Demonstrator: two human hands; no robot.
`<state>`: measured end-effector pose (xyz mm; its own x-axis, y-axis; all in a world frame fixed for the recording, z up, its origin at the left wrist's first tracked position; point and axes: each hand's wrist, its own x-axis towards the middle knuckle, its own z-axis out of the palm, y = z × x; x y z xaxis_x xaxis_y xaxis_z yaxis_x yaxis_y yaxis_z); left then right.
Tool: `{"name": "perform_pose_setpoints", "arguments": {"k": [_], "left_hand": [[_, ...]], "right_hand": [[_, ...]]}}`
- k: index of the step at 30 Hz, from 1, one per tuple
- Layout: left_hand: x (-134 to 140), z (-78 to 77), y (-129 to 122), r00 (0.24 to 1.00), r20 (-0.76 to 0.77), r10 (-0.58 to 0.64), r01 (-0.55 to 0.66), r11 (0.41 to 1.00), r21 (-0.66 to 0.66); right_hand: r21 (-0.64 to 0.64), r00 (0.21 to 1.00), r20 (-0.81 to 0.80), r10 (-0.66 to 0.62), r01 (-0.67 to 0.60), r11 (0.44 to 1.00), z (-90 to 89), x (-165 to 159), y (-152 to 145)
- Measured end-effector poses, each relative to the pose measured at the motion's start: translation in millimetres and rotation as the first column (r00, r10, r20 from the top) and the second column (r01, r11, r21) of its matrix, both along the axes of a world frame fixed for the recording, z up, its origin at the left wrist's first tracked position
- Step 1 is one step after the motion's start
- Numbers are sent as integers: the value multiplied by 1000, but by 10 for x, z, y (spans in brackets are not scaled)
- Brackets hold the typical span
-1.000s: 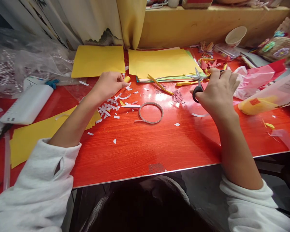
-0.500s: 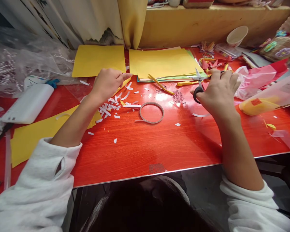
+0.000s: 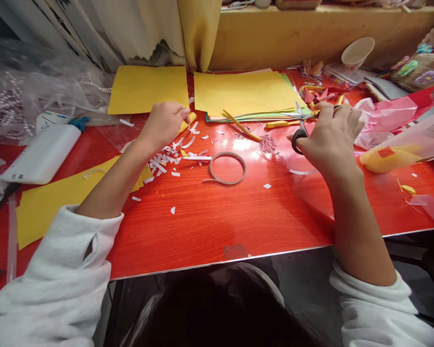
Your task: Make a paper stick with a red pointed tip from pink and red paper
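My left hand is closed above the table, its fingers curled inward and partly hidden. A rolled yellow paper piece shows just beneath its fingertips; whether the hand grips it is unclear. My right hand holds a pair of scissors by the black handles, thumb at the near loop, blades spread apart and pointing left and away. White paper scraps lie in a heap near my left wrist. Between the hands rests a coiled narrow strip, and behind it a folded yellow strip.
Yellow sheets and a paper stack lie at the back. More yellow paper is under my left forearm, beside a white box-like device. Right of my hand are pink paper, a clear yellow-filled bag and a paper cup.
My left hand's index finger, stretched out before, has curled in, and more of the rolled yellow paper shows. My right hand and the scissors have hardly moved.
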<state>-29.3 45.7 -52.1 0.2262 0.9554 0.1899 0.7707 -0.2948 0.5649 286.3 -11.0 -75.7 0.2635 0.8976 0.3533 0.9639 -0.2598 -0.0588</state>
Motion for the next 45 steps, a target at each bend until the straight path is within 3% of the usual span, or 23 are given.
{"name": "perform_pose_setpoints", "arguments": {"k": [3, 8, 12, 15, 19, 24, 28, 33, 36, 38, 42, 45], "left_hand": [[2, 58, -29, 998, -49, 45, -43, 998, 50], [-11, 45, -7, 997, -58, 43, -44, 999, -10], [-24, -11, 35, 997, 64, -51, 54, 997, -56], [-9, -27, 37, 978, 203, -55, 83, 987, -134], [9, 20, -9, 980, 196, 42, -4, 982, -190], [-18, 73, -44, 981, 161, 107, -93, 992, -89], [-29, 12, 23, 972, 221, 81, -37, 980, -196], [-10, -52, 57, 980, 194, -51, 74, 991, -114], [25, -5, 3, 952, 306, 11, 70, 965, -252], [43, 46, -40, 965, 259, 42, 32, 961, -274], [22, 110, -72, 993, 72, 92, -84, 991, -103], [-32, 75, -24, 997, 39, 69, -67, 996, -66]], "right_hand": [[1, 1000, 4, -8, 8, 1000, -2, 0, 5], [10, 1000, -6, -3, 3, 1000, -3, 0, 7], [4, 1000, -13, -5, 5, 1000, -2, 0, 2], [14, 1000, -18, 1, -1, 1000, -3, -1, 1], [15, 1000, -21, -3, 3, 1000, 4, -8, -6], [-17, 1000, -16, -10, 10, 1000, 32, -23, -21], [-35, 1000, -10, -17, 16, 999, 42, -31, -21], [-13, 1000, -25, -13, 13, 1000, 31, -32, -12], [-13, 999, -27, -20, 19, 1000, 28, -33, -15], [-23, 999, -23, -22, 22, 1000, 31, -37, -21], [-33, 999, -16, -27, 27, 999, 40, -50, -33], [-33, 999, -21, -24, 24, 999, 40, -53, -35]]}}
